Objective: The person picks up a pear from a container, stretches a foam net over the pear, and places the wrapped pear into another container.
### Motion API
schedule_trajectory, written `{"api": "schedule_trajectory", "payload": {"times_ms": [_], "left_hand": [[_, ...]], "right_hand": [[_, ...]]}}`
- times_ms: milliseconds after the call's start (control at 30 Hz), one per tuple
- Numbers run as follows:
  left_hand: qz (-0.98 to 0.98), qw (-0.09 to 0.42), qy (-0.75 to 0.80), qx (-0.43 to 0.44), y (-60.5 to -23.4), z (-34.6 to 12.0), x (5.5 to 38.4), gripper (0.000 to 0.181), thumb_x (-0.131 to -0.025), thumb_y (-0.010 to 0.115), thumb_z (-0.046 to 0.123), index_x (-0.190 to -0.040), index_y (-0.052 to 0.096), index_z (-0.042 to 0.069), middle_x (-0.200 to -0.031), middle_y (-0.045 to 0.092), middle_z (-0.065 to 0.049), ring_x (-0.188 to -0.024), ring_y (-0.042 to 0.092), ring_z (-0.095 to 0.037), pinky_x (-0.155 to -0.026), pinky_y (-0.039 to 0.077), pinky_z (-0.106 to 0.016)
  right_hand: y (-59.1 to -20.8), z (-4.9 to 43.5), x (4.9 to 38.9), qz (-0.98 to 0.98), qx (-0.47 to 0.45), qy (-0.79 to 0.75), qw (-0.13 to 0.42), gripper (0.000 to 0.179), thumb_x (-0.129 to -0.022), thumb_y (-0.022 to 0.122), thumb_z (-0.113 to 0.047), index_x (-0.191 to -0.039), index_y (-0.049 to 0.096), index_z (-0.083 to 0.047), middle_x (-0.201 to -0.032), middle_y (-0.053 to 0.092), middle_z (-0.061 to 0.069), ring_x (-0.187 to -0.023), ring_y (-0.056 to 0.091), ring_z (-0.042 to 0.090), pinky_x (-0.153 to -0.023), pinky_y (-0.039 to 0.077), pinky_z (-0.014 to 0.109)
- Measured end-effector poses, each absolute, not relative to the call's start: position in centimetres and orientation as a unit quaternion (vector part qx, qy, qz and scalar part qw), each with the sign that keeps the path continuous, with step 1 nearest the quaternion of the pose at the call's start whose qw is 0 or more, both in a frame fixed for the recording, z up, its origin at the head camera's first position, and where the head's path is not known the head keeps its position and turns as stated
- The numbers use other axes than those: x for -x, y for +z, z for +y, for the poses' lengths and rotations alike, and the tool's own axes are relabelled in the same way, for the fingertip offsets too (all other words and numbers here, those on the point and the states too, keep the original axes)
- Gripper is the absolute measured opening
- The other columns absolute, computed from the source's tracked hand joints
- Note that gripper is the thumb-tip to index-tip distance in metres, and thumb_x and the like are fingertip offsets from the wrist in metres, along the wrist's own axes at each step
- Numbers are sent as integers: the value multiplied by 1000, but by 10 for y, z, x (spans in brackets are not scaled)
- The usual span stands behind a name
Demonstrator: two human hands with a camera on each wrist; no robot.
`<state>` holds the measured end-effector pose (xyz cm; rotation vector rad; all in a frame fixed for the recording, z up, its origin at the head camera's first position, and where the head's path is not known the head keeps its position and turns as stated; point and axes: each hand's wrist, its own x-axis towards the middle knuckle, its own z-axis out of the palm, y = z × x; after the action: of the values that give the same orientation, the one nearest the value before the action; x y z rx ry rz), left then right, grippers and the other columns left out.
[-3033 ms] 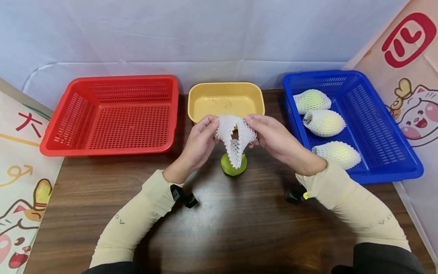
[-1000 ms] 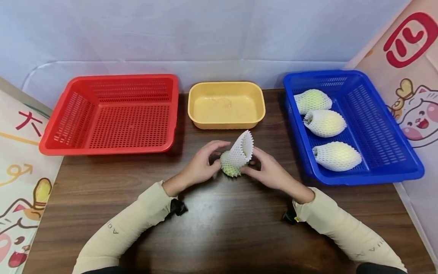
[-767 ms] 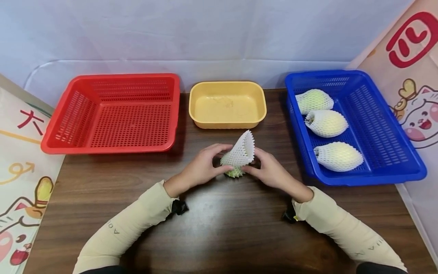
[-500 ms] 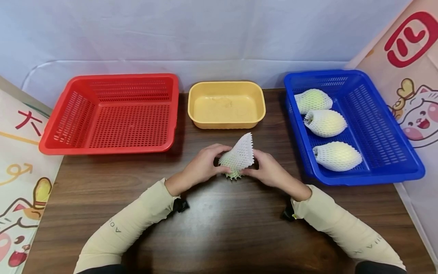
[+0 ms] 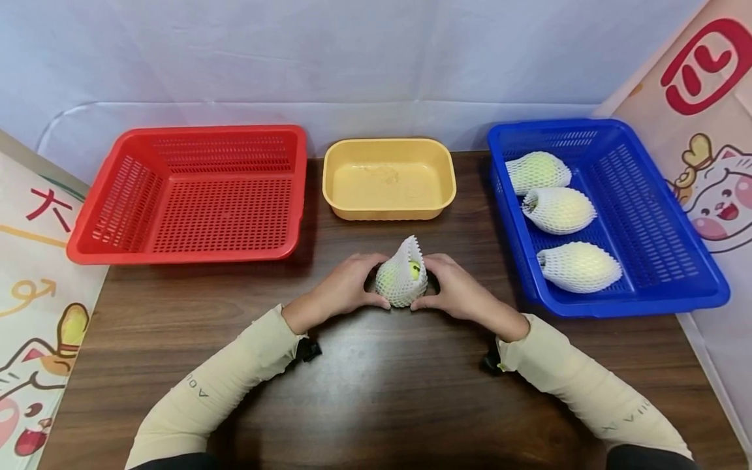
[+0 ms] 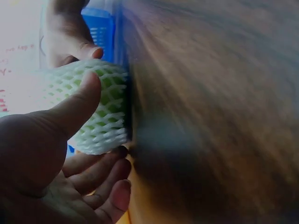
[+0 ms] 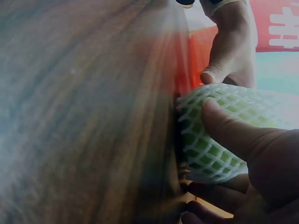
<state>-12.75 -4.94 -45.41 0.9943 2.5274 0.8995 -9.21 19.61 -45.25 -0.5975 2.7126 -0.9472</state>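
A round green fruit (image 5: 414, 270) with a short dark stem stands on the brown table, wrapped in a white foam net sleeve (image 5: 395, 283). The sleeve's toothed edge rises to a point above the fruit, leaving a patch of green skin bare on the right. My left hand (image 5: 346, 284) holds it from the left, thumb in front and fingers behind. From the other side my right hand (image 5: 459, 287) grips it the same way. Both wrist views show green skin through the stretched netting (image 6: 110, 119), with the thumb (image 7: 224, 128) pressed on it in the right one.
A red basket (image 5: 294, 196) stands back left and a yellow tub (image 5: 389, 214) back centre. On the right, a blue basket (image 5: 652, 241) contains 3 netted fruits (image 5: 580, 268). A pale cloth (image 5: 376, 59) hangs behind.
Earlier both hands stretched the empty sleeve above the bare fruit. The sleeve has since come down over it to the table, its tall upper part has sunk, and the hands have moved down its sides.
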Motion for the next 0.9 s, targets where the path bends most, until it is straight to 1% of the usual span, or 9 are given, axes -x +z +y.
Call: {"api": "schedule_trajectory", "payload": {"times_ms": [133,200,333,433,600,667,800,833,900], "left_hand": [[872,138,327,-337,-453,-50,127,87,-75,92,38,-143,52,1,-139,59,-14,-130,53,-30,-113,41,-42],[867,132,343,-335,-452,-50,127,88,-76,91,39,-145,50,1,-140,57,-14,-131,52,-28,-113,41,-41],[856,123,361,-348,-451,-48,128,80,-79,89,36,-143,54,2,-137,60,-12,-128,55,-24,-112,43,-38],[854,135,354,-355,-451,-47,129,77,-79,89,32,-141,56,2,-136,62,-12,-128,56,-24,-112,43,-37],[857,159,337,-356,-452,-47,131,83,-78,90,30,-146,51,2,-141,59,-15,-132,54,-27,-114,41,-39],[858,163,333,-356,-452,-47,131,83,-79,89,31,-147,50,3,-141,59,-15,-132,54,-28,-114,41,-40],[858,168,333,-354,-452,-47,132,83,-82,87,31,-149,48,2,-142,58,-16,-132,53,-28,-114,41,-39],[858,170,332,-354,-453,-47,132,83,-82,87,31,-149,47,2,-142,57,-17,-133,53,-28,-114,41,-39],[856,175,332,-354,-453,-47,132,85,-82,87,31,-150,46,2,-143,56,-17,-134,52,-28,-114,40,-39]], "right_hand": [[-449,198,90,913,206,-336,103,81,-75,93,-26,-140,53,3,-135,60,24,-128,53,40,-109,43,55],[-447,199,89,908,209,-349,100,79,-78,91,-26,-142,52,1,-135,60,22,-127,55,38,-107,44,55],[-447,199,91,902,212,-363,96,69,-83,87,-24,-140,55,-2,-132,64,17,-123,59,33,-104,47,52],[-447,198,91,908,207,-350,101,72,-81,88,-24,-141,55,-3,-131,64,18,-121,59,35,-104,47,54],[-449,198,93,915,200,-334,108,81,-78,91,-25,-145,52,-1,-132,63,20,-120,58,38,-103,47,55],[-449,198,94,912,197,-341,111,81,-78,91,-25,-145,52,-1,-130,64,20,-115,59,35,-99,49,52],[-451,198,95,900,188,-374,122,79,-79,90,-21,-145,51,-2,-127,66,16,-98,64,26,-85,55,43],[-451,198,95,896,187,-381,126,78,-79,90,-20,-145,51,-2,-127,66,15,-96,64,24,-83,55,41],[-451,197,96,891,188,-390,133,79,-79,90,-18,-146,50,-1,-129,65,15,-96,64,23,-82,56,39]]}}
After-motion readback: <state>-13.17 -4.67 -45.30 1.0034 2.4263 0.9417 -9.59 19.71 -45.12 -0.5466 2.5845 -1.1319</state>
